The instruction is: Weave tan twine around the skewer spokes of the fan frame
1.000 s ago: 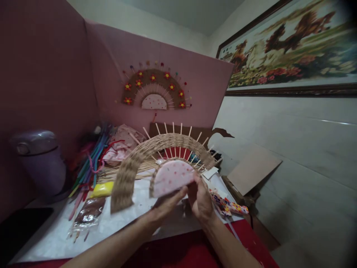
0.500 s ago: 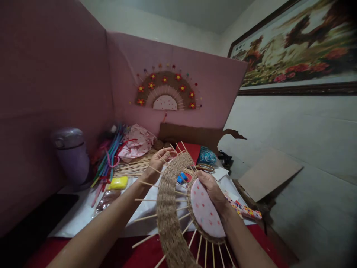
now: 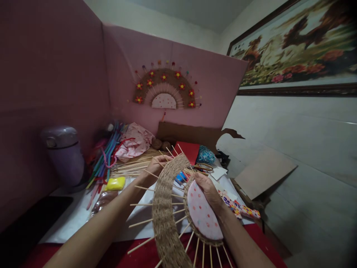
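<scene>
I hold a half-round woven fan piece [image 3: 166, 208] over the table: a jute-rope arc, wooden sticks as spokes, and a pink dotted half-disc [image 3: 202, 216] at its hub. It is turned on its side, with the arc running toward me. My left hand [image 3: 156, 166] is closed on the far end of the arc among the sticks. My right hand [image 3: 208, 190] grips the top edge of the pink half-disc.
A finished fan with red flowers [image 3: 164, 89] hangs on the pink board. On the white sheet [image 3: 83, 216] lie a bundle of sticks [image 3: 131, 167], coloured pipe cleaners [image 3: 104, 160], a yellow pack [image 3: 115, 183], scissors [image 3: 203, 167] and a blue ball [image 3: 206, 154]. A purple jar [image 3: 64, 154] stands left.
The fan piece has been turned from upright onto its side. My left hand moved from the hub out to the arc's far end. My right hand stays on the half-disc.
</scene>
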Tool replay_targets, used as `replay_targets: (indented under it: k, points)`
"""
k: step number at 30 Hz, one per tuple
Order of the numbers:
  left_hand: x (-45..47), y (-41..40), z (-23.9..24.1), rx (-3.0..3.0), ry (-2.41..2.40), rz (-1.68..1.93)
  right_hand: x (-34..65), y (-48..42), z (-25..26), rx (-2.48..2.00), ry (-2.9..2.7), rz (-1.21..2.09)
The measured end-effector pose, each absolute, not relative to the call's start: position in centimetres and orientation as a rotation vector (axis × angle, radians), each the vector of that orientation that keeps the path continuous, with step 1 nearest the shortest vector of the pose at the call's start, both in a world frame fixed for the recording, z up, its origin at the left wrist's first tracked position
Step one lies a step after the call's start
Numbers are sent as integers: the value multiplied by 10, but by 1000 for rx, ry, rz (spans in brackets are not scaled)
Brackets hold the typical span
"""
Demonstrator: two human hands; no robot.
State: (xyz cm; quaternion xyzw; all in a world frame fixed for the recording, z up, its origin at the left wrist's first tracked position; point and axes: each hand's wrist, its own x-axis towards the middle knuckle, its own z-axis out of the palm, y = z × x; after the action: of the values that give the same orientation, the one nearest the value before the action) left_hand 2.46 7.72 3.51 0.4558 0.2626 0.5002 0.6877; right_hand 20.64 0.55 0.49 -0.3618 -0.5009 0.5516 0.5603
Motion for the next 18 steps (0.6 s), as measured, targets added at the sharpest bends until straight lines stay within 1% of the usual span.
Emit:
replay_targets:
  k: [4, 12, 18]
  points:
    - [24, 75, 36, 1042, 596, 1131, 207, 7, 3, -868, -1165, 1286]
    - [22, 85, 24, 1038, 549, 1108, 205, 9, 4, -759, -1159, 1276]
    - [19, 82, 26, 964, 399, 981, 202, 7, 4, -757, -1187, 1254]
